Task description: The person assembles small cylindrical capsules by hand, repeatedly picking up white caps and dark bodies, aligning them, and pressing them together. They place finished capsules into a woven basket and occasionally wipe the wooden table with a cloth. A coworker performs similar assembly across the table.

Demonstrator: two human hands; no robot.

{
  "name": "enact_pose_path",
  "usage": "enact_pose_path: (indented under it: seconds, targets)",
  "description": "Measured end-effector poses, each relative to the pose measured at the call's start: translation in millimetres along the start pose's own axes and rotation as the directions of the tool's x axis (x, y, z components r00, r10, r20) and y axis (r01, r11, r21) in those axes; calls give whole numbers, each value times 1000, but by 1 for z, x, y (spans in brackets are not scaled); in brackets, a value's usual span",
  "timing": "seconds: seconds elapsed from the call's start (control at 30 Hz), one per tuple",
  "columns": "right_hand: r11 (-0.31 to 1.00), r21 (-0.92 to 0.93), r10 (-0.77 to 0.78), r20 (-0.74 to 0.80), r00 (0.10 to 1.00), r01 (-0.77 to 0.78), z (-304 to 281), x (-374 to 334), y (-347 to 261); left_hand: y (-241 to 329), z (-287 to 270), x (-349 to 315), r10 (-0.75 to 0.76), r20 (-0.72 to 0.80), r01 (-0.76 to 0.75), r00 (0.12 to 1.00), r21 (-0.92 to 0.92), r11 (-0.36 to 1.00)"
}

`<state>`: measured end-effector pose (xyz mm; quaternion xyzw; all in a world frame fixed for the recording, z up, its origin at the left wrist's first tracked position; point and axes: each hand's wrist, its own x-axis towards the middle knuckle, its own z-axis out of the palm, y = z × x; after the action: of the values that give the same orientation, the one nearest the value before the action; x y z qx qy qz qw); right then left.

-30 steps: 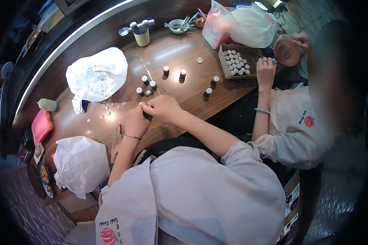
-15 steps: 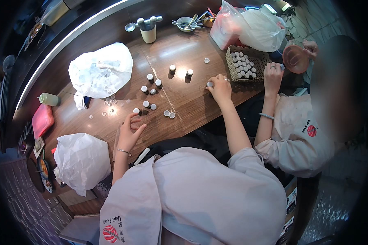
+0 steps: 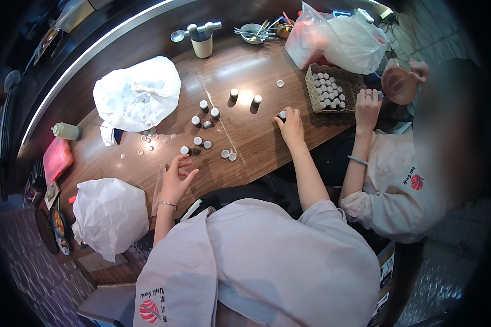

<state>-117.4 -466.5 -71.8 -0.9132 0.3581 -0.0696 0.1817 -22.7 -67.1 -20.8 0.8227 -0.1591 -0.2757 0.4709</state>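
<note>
My right hand (image 3: 292,131) is closed on a small dark bottle with a white cap (image 3: 282,115), at or just above the table near the front edge. My left hand (image 3: 175,179) hovers over the near side of the table with fingers spread and curved, holding nothing. Just beyond its fingertips stands another white-capped bottle (image 3: 184,150). Several more such bottles (image 3: 215,113) stand in the middle of the table. Two loose white caps (image 3: 228,155) lie between my hands, and another cap (image 3: 280,83) lies farther back.
A wicker basket (image 3: 315,103) of white-capped bottles stands at right. Beside it a co-worker's hand (image 3: 368,106) rests, the other holding a reddish jug (image 3: 397,84). A white bag of clear pieces (image 3: 163,76) and a crumpled white bag (image 3: 110,212) lie left. A utensil cup (image 3: 203,48) stands behind.
The whole view has shifted slightly. My right hand has turned a little around the bottle and drawn nearer. The left hand and the co-worker's hands look almost unchanged.
</note>
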Motion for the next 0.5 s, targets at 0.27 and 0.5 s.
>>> enact_pose_path:
  seconds: [0.27, 0.5]
  targets:
    - [909, 414, -7, -97, 995, 46, -28, 34, 24, -7, -4, -1, -38, 26, 39, 999, -27, 999]
    - [971, 195, -1, -584, 812, 141, -101, 140, 71, -3, -6, 11, -87, 29, 87, 996, -23, 996]
